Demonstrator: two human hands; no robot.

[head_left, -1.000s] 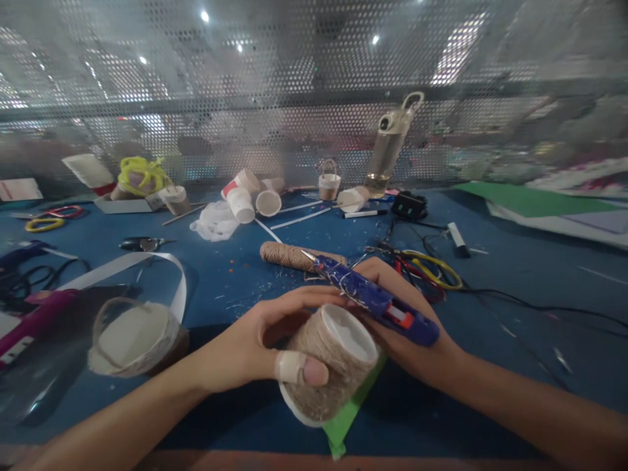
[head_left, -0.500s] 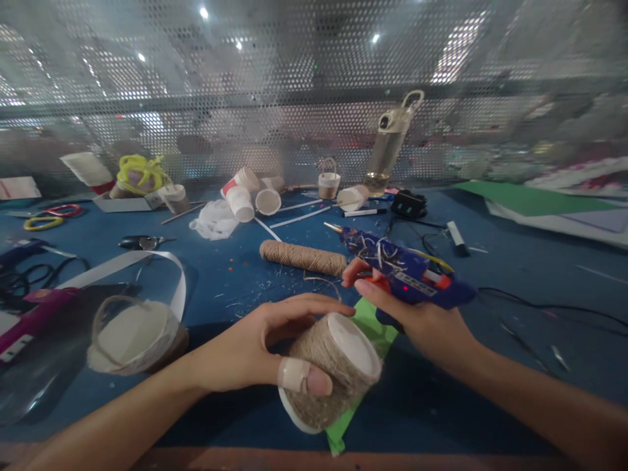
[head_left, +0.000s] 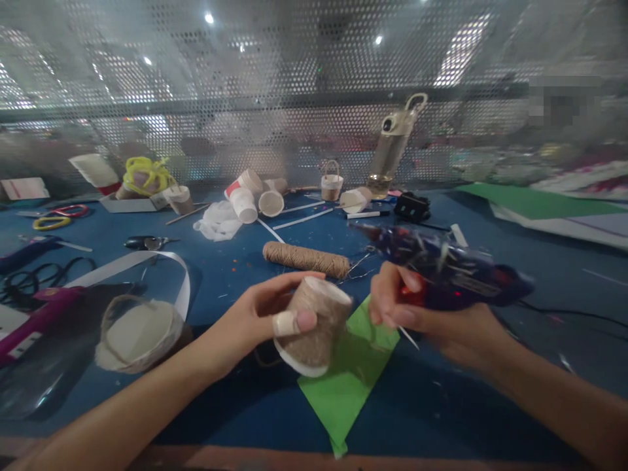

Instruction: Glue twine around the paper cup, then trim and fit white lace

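My left hand (head_left: pixel 255 320) is closed round a paper cup wrapped in brown twine (head_left: pixel 314 324), held tilted above a green paper sheet (head_left: pixel 350 379); a plaster covers the thumb. My right hand (head_left: pixel 432 320) grips a blue glue gun (head_left: pixel 441 268), blurred by motion, its nozzle pointing left, clear of the cup. A roll of brown twine (head_left: pixel 307 260) lies on the blue table just behind the cup.
A twine-wrapped cup with a handle (head_left: pixel 137 333) lies at the left beside a white ribbon (head_left: pixel 132 261) and a purple glue gun (head_left: pixel 34 317). Paper cups (head_left: pixel 250 196), a small basket (head_left: pixel 332 183), a water bottle (head_left: pixel 392 147) and scissors (head_left: pixel 144 243) stand further back. A perforated metal screen closes the rear.
My right hand has pulled the glue gun away from the cup, up and to the right. My left hand has lifted and turned the cup, uncovering more of the green paper.
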